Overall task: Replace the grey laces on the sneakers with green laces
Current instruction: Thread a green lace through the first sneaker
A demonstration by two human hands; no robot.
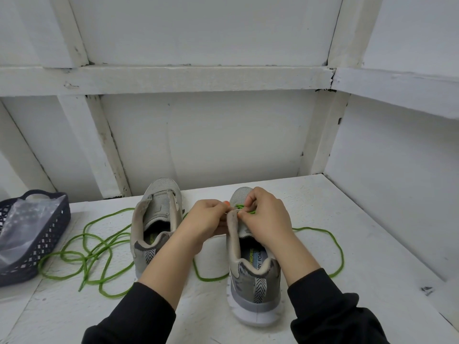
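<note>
Two grey mesh sneakers are stood side by side, heels toward the viewer, on a rough white-painted tabletop point(372, 232). The right sneaker point(253, 274), white-soled with a chevron heel tab, is partly threaded with a green lace point(337, 249), a round cord looped on both sides of it. This lace is pinched at the eyelets by the left hand point(206, 219) and the right hand point(265, 212), both clenched on it. The left sneaker point(156, 219) is shown unlaced, tongue loose. A second green lace point(99, 247) is coiled loosely beside it. A dark perforated plastic basket point(37, 244) holding crinkled clear film is placed at the far left.
</note>
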